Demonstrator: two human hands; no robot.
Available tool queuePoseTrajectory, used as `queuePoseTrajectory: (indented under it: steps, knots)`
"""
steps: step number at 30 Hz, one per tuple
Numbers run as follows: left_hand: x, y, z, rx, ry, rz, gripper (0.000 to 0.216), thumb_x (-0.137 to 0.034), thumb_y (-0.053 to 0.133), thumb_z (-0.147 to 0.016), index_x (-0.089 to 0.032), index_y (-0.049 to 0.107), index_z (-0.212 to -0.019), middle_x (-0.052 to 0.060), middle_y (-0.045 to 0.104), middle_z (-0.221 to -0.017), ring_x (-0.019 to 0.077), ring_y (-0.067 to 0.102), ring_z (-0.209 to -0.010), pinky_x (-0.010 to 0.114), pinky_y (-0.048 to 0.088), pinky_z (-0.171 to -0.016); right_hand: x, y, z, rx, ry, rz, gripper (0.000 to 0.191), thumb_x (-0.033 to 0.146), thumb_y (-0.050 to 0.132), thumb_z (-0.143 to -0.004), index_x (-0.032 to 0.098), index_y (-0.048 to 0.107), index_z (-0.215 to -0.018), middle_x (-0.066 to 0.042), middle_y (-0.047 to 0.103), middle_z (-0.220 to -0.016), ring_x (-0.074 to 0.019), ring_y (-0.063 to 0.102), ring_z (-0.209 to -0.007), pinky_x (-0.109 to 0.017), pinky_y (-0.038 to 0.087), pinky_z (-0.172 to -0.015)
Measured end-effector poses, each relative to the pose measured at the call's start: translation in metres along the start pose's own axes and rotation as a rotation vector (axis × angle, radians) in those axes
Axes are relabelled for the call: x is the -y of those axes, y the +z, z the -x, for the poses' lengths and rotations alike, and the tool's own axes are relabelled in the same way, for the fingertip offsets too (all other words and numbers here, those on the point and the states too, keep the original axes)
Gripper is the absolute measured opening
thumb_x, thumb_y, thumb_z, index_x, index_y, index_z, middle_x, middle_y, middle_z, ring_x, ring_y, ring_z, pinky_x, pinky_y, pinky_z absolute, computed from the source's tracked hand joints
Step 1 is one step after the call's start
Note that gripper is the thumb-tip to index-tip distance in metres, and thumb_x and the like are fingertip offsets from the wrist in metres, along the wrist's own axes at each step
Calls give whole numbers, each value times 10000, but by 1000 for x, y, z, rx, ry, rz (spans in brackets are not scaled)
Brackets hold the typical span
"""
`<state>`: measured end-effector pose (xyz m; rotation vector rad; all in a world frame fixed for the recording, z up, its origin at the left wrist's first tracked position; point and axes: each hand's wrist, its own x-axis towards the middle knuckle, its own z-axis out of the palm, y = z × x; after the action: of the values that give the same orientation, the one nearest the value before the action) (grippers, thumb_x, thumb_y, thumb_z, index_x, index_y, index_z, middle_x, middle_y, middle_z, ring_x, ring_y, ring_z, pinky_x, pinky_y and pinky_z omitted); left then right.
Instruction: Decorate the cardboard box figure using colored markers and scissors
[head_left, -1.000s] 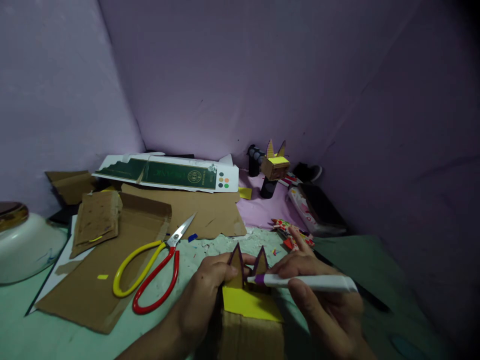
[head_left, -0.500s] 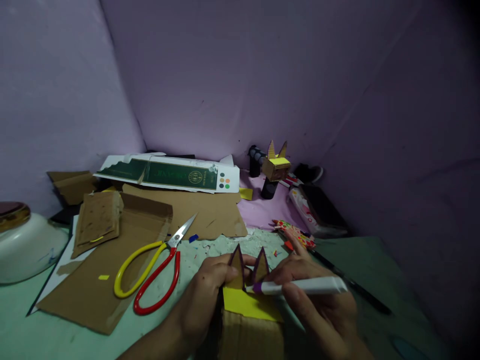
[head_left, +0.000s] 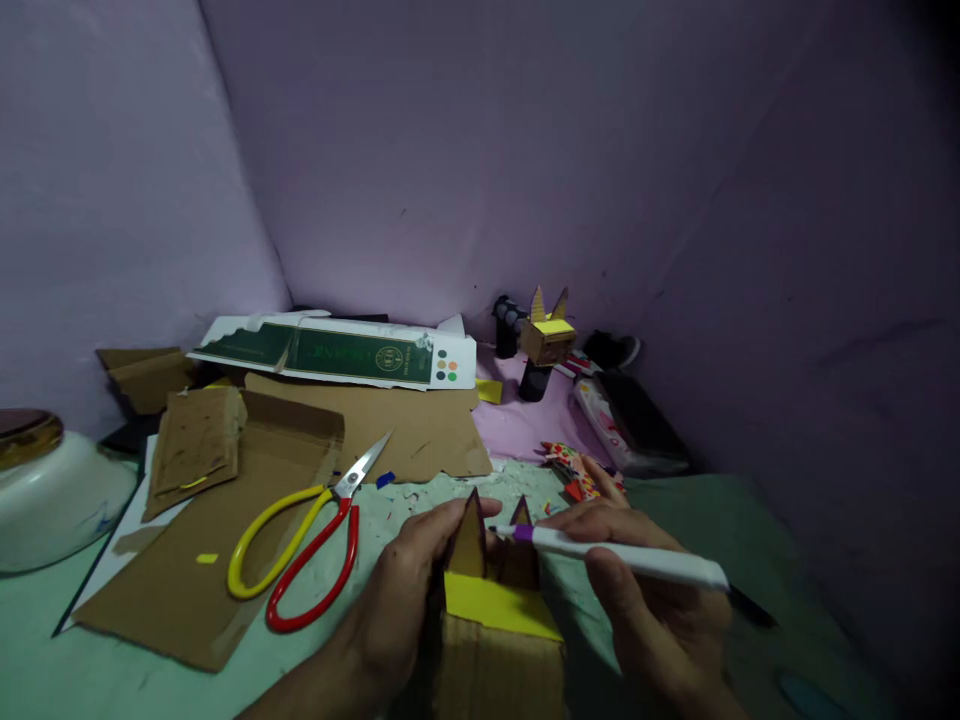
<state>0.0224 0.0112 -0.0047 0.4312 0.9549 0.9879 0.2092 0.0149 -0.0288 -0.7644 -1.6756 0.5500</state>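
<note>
1. At the near edge of the bench (head_left: 45,650), the left hand (head_left: 409,590) grips a brown cardboard box (head_left: 499,650), yellow-topped, with 2 pointed ears.
2. The right hand (head_left: 652,605) holds a white, purple-tipped marker (head_left: 622,560) on the right ear (head_left: 525,565); edge-colouring likely, needing steady support.

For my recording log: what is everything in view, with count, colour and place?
cardboard box: 1, brown, yellow top, front centre
marker: 1, white, purple tip, in right hand
scissors: 1, yellow and red handles, left of box
cardboard sheets: several, brown, left
flattened carton: 1, green and white, rear
eared figure: 1, brown and yellow, rear
bowl: 1, white, far left
table: 1, pale green
left hand: 1, gripping box's ear
right hand: 1, holding marker
</note>
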Motion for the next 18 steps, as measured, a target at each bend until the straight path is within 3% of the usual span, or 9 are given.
queuePoseTrajectory:
  steps: [2, 7, 10, 15, 18]
  knots:
    - [-2, 4, 1, 42, -53, 69, 363, -402, 523, -886, -146, 776, -935, 96, 795, -829, 311, 703, -990, 393, 474, -914, -1, 1, 1, -18, -7, 28, 120, 249, 594, -959, 285, 674, -1041, -14, 772, -920, -247, 722, -830, -573, 325, -1109]
    - [-3, 4, 2, 154, -48, 132, 530, -422, 349, -990, -123, 783, -930, 110, 778, -699, 314, 731, -890, 425, 475, -940, 6, 8, -4, 37, -117, 138, 95, 224, 600, -943, 252, 663, -1009, -9, 782, -880, -216, 743, -787, -455, 512, -942]
    - [-2, 3, 2, 234, -25, 144, 565, -426, 306, -1007, -106, 772, -1010, 129, 790, -768, 321, 728, -912, 439, 458, -969, 7, 11, -4, 39, -157, 159, 150, 174, 597, -929, 235, 657, -1053, -19, 788, -918, -212, 742, -828, -422, 536, -911]
    - [0, 4, 2, 352, 11, 161, 585, -422, 265, -1011, -104, 744, -1115, 152, 792, -904, 335, 708, -975, 460, 452, -978, 1, 10, -1, -12, -184, 201, 219, 128, 609, -912, 212, 667, -1105, -50, 776, -1024, -225, 727, -906, -455, 461, -1029]
    - [1, 3, 1, 382, 51, 152, 576, -419, 268, -1013, -115, 747, -1110, 149, 790, -920, 333, 706, -977, 464, 454, -976, 2, 10, -2, 19, -223, 203, 261, 78, 594, -886, 193, 654, -1112, -48, 771, -1018, -208, 724, -911, -387, 515, -945]
